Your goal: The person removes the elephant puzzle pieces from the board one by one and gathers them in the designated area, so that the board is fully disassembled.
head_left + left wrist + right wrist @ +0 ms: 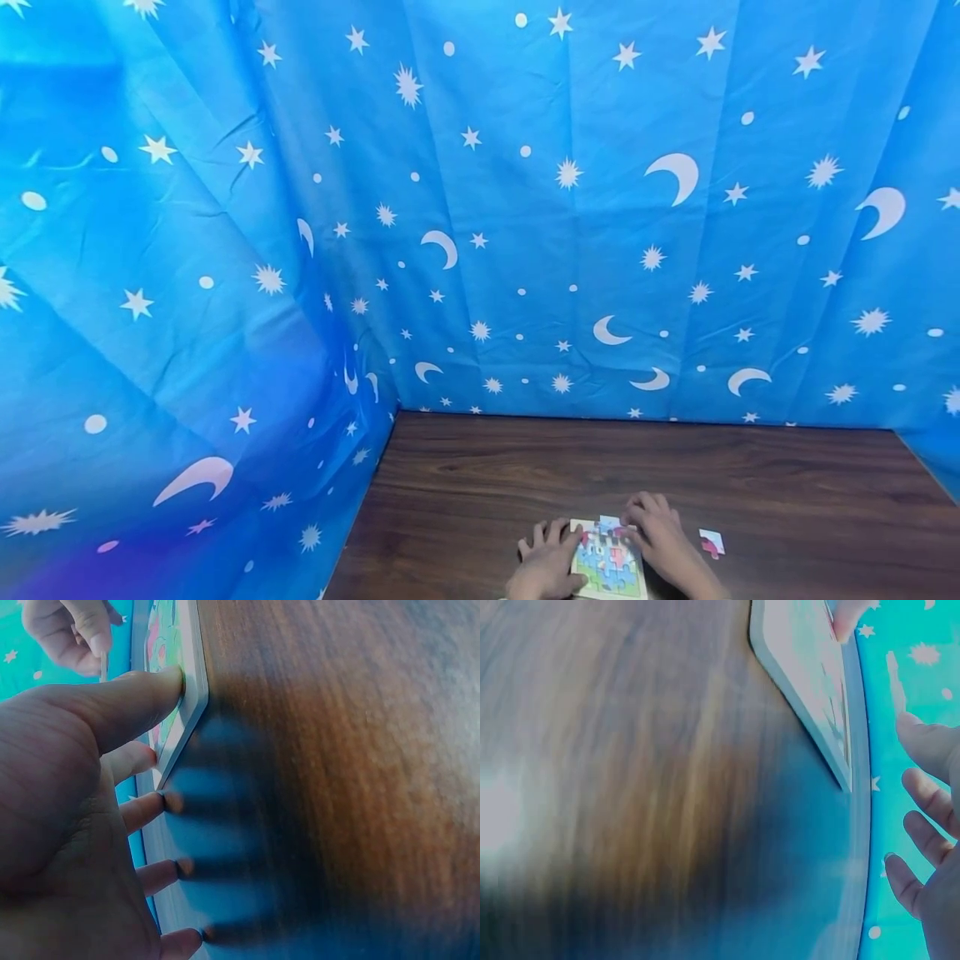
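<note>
A jigsaw puzzle board with a pale frame lies on the table, many colourful pieces set in it. My left hand is at its left side. In the left wrist view, the thumb presses on the frame, and the other fingers spread past the corner with their tips at the tabletop. Over the board's upper right is my right hand, pinching a puzzle piece seen almost edge-on between thumb and fingers. The other right fingers are loosely bent.
One loose puzzle piece, white and pink-red, lies right of the right hand. The dark wood table runs back to a blue curtain with stars and moons, which also hangs along the left side.
</note>
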Available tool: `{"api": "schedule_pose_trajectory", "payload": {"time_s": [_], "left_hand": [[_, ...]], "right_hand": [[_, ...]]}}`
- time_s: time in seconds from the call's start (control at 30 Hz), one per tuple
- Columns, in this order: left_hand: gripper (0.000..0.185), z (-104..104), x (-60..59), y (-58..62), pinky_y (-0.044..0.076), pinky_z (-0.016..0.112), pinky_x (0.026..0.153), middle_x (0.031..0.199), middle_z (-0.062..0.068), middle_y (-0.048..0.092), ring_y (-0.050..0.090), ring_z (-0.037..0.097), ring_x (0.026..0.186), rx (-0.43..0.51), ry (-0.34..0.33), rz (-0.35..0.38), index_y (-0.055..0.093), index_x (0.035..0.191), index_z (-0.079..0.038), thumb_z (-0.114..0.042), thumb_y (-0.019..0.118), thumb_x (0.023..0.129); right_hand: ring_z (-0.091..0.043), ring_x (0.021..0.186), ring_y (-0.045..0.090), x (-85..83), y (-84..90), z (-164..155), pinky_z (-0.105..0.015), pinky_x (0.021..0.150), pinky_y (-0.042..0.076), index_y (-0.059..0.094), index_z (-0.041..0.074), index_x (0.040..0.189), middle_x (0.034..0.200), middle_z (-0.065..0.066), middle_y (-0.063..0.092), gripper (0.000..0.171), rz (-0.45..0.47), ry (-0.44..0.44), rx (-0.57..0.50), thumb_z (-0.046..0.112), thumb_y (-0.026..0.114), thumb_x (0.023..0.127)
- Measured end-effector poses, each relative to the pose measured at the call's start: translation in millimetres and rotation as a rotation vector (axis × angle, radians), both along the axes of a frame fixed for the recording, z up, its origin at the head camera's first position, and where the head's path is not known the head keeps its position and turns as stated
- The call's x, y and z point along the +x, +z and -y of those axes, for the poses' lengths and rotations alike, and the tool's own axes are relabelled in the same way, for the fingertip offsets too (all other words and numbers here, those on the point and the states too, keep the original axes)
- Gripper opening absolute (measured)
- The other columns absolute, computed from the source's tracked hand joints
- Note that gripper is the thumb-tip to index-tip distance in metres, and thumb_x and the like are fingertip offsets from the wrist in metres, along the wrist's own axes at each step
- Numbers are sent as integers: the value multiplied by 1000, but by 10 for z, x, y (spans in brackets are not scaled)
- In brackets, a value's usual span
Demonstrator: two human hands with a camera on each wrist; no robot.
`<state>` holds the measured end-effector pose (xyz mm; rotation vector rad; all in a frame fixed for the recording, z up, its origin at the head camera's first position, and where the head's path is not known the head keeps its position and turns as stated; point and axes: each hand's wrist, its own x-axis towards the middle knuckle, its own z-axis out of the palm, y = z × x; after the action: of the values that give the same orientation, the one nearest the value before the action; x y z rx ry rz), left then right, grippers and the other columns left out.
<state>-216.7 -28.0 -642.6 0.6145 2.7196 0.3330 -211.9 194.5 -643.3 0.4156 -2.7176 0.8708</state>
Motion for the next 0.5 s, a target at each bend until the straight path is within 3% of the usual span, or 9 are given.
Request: {"api": "schedule_pose_trajectory", "payload": {"time_s": [0.37,0.5], "left_hand": [[61,26,-76,-119,31,61,83,139,-9,30,30,33,123,23,-5,55,33,138,-45,-50,61,83],[62,11,-90,-148,31,61,82,139,-9,30,30,34,124,27,-6,59,34,137,-45,-49,62,82]], "right_hand": [[-27,91,46,89,2,-285,-45,65,36,59,27,73,92,4,52,18,-46,-92,48,21,76,75],[-31,93,46,121,4,-413,-47,66,35,58,27,73,93,3,52,20,3,-103,54,17,75,76]]}}
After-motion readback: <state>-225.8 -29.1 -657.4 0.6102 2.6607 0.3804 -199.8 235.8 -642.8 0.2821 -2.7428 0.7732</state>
